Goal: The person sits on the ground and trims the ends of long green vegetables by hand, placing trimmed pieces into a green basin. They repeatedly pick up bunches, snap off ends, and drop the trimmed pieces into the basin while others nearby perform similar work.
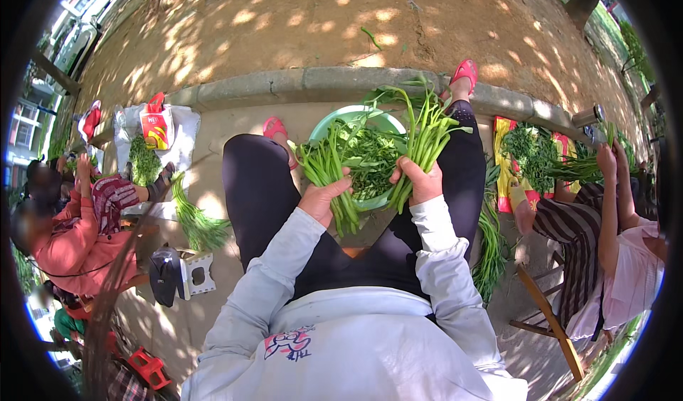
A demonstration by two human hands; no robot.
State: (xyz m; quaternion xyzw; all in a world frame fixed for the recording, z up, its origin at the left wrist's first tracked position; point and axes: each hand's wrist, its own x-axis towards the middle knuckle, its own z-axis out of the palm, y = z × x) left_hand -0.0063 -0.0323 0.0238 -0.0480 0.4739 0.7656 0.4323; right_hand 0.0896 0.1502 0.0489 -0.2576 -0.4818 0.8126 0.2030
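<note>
My left hand is closed around a bunch of green leafy stems, their lower ends sticking out below the fist. Another bunch of long green stems, leafy at the top, is gripped in my right hand. Between and beyond the hands, a light green plastic basin stands on the pavement between my legs. Loose green leaves fill it. Both bunches hang over the basin's near part and sides, hiding some of its rim. The two hands are apart.
People sit at left and right, handling greens. Stem piles lie on the pavement at left and right. A white step stool bears a dark bag. A stone curb runs beyond the basin.
</note>
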